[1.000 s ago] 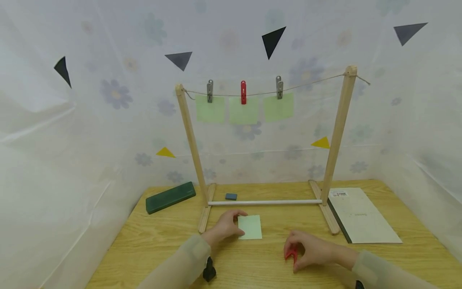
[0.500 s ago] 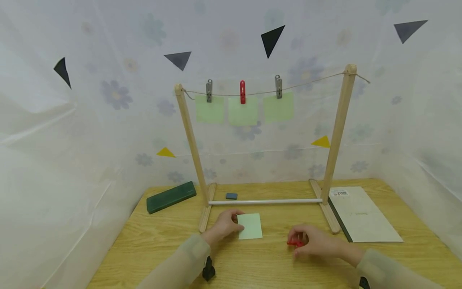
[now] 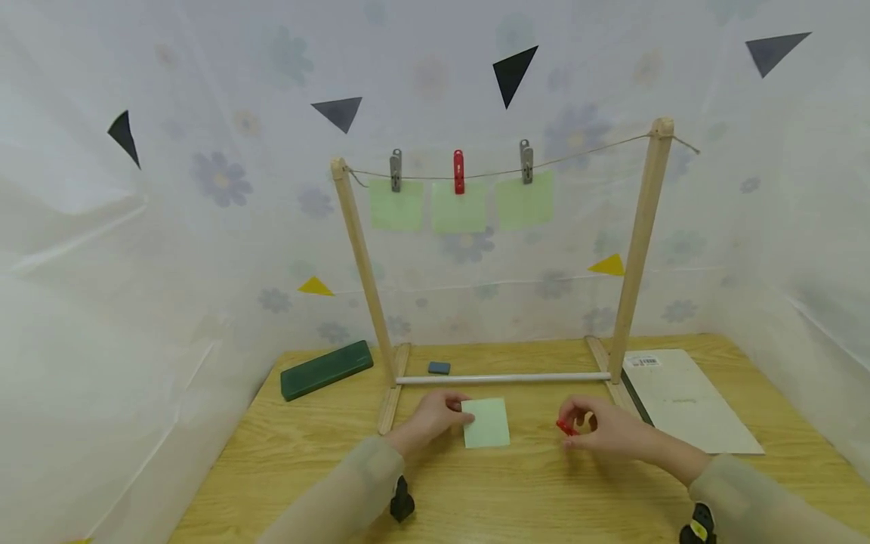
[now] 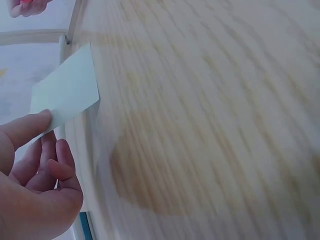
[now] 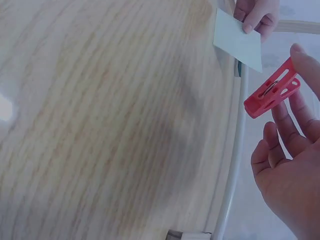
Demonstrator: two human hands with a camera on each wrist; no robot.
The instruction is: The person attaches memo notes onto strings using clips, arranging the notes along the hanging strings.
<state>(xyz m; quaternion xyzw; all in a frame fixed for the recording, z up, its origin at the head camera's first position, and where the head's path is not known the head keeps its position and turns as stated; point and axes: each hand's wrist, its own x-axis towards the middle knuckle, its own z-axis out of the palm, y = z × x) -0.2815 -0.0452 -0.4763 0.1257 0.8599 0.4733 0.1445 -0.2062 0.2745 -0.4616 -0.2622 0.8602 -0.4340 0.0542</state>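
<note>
My left hand point(image 3: 436, 415) pinches a pale green square of paper point(image 3: 486, 423) by its left edge, thumb on top. In the left wrist view the paper point(image 4: 67, 92) is tilted and lifted off the table. My right hand point(image 3: 605, 429) holds a red clothespin point(image 3: 566, 428) between thumb and fingers. The right wrist view shows this clothespin point(image 5: 272, 92) with its handle ends between thumb and fingertips. Behind the hands, a string point(image 3: 578, 156) runs between two wooden posts. A red clothespin point(image 3: 458, 172) and two grey ones hold three green papers point(image 3: 396, 206) on it.
A white rod point(image 3: 503, 378) joins the feet of the wooden posts point(image 3: 639, 249). On the left lies a dark green case point(image 3: 327, 369), with a small blue eraser-like block point(image 3: 439, 368) behind the rod. A notebook point(image 3: 693, 400) lies at the right.
My left hand has moved slightly right with the paper, which has come up. The right hand has moved up and forward, and its clothespin has turned in the fingers.
</note>
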